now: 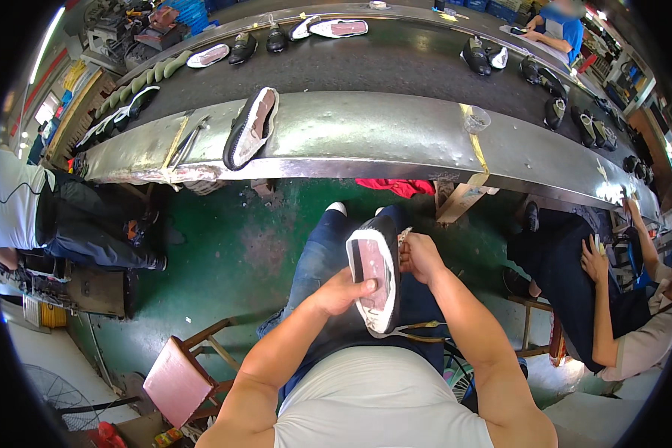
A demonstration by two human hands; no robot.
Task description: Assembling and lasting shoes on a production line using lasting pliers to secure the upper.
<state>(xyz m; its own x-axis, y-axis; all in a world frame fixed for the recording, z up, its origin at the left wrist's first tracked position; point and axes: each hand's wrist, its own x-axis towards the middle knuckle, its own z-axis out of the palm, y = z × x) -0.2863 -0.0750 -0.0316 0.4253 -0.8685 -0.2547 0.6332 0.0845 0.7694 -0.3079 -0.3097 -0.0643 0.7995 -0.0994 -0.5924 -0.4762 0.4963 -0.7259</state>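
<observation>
Over my lap I hold a shoe [375,257] whose pink base, edged in white with a black rim, faces up. My left hand [343,291] grips it by the left side, thumb pressed on the pink face. At the shoe's right edge, my right hand [421,257] is closed, and a small pale, frayed-looking bit [404,236] shows at its fingertips; its kind is unclear. A pair of pincers [420,332] with yellowish handles lies on my lap, by the near end of the shoe. Another black shoe with a pink base [253,128] rests on the metal ledge ahead.
A metal ledge [366,127] runs along the dark conveyor [396,63], which carries several shoes. The ledge also bears a clear cup [476,119] and thin tools [188,142]. Co-workers sit at left and right [649,299]. A pink-seated stool [178,379] stands to my left.
</observation>
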